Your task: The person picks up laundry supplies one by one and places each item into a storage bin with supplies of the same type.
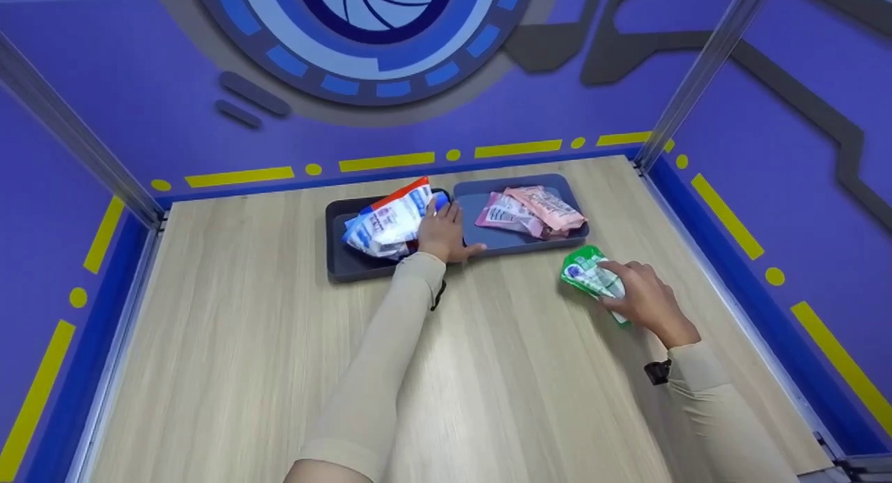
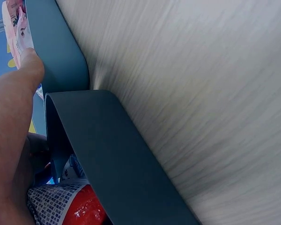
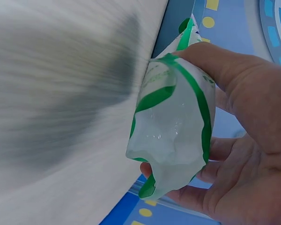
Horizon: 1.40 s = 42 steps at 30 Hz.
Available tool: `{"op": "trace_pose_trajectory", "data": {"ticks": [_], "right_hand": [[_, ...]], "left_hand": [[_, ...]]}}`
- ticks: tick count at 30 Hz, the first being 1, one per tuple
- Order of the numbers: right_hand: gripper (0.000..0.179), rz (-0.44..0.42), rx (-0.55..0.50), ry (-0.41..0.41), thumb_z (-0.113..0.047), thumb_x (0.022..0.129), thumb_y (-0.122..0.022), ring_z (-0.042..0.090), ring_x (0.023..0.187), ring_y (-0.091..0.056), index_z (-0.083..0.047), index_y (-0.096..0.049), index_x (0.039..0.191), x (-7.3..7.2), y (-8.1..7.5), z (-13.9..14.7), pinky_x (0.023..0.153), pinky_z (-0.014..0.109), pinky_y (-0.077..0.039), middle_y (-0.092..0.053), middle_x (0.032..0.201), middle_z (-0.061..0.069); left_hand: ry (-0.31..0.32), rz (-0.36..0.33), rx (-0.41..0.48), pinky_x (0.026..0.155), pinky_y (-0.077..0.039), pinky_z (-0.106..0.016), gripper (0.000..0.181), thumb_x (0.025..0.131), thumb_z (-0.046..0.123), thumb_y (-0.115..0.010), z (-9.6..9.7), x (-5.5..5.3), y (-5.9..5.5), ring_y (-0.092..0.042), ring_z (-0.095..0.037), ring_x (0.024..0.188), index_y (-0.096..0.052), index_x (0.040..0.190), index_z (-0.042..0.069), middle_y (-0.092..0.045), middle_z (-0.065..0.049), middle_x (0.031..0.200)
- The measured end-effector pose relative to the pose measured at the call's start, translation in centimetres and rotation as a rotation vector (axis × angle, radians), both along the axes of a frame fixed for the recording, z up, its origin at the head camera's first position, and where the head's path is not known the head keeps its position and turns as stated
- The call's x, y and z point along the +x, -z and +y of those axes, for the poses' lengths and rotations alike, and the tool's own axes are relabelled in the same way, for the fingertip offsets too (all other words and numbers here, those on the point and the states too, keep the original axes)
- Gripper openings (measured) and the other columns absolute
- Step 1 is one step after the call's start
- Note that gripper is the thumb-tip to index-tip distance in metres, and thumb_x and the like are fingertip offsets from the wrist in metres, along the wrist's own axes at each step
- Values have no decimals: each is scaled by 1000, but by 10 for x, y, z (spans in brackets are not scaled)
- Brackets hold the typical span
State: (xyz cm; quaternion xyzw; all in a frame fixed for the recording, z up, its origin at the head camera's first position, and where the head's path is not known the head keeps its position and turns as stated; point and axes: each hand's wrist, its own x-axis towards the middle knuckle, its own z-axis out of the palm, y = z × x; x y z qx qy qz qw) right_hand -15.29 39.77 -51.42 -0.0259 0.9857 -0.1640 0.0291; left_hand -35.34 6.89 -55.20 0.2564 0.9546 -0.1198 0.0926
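In the head view my right hand grips a green and white plastic packet over the table, just in front of the right tray. Up close in the right wrist view, thumb and fingers wrap the packet from both sides. My left hand lies with extended fingers at the inner side of the left tray, against a white, blue and red-orange packet. Its thumb reaches across the near rim of the right tray. A red, patterned packet end shows under that hand in the left wrist view.
Pink packets lie overlapping in the right tray, which stands beside the left one on the wooden table. Purple-blue panels with metal corner posts enclose the back and sides.
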Motion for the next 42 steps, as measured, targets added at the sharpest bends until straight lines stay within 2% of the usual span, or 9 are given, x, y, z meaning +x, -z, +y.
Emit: {"op": "trace_pose_trajectory", "data": {"ticks": [7, 13, 19, 29, 36, 42], "right_hand": [[64, -17, -5, 6, -24, 89, -80, 48, 119, -53, -11, -56, 147, -5, -8, -2, 84, 76, -49, -57, 132, 30], [61, 39, -3, -9, -23, 88, -81, 47, 118, -54, -13, -59, 144, -11, -14, -3, 80, 74, -51, -58, 130, 29], [59, 60, -2, -15, -24, 88, -81, 47, 119, -53, -15, -60, 143, -17, -19, -5, 83, 76, -49, -58, 132, 28], [55, 75, -26, -33, -23, 89, -79, 43, 118, -50, -14, -62, 141, -29, -32, -8, 87, 71, -49, -57, 132, 27], [54, 95, -4, -56, -24, 89, -79, 42, 116, -51, -13, -63, 140, -36, -39, -12, 89, 68, -49, -58, 131, 25], [52, 149, 8, -80, -22, 87, -80, 40, 111, -52, -11, -66, 136, -43, -43, -16, 85, 65, -51, -60, 127, 25]], "left_hand": [[4, -4, -11, 126, 7, -49, 107, 91, 87, -22, -1, -1, 1, -14, -22, 158, -19, 165, 10, -15, -5, 172], [-9, -7, -4, 126, 7, -49, 107, 91, 87, -24, -1, -2, 2, -14, -22, 158, -19, 165, 10, -15, -5, 172], [-14, -10, 14, 126, 8, -49, 106, 92, 86, -26, -2, -2, 2, -14, -22, 158, -19, 165, 10, -15, -5, 172], [-6, -2, -7, 126, 7, -50, 106, 92, 86, -25, 1, -2, 1, -14, -22, 158, -20, 165, 11, -16, -5, 172], [9, 10, 16, 126, 5, -49, 106, 92, 86, -24, -1, 1, 0, -15, -22, 158, -21, 165, 9, -17, -6, 172], [0, -1, 8, 126, 6, -48, 106, 92, 86, -24, 0, 0, 1, -14, -22, 158, -20, 165, 10, -16, -5, 172]]}}
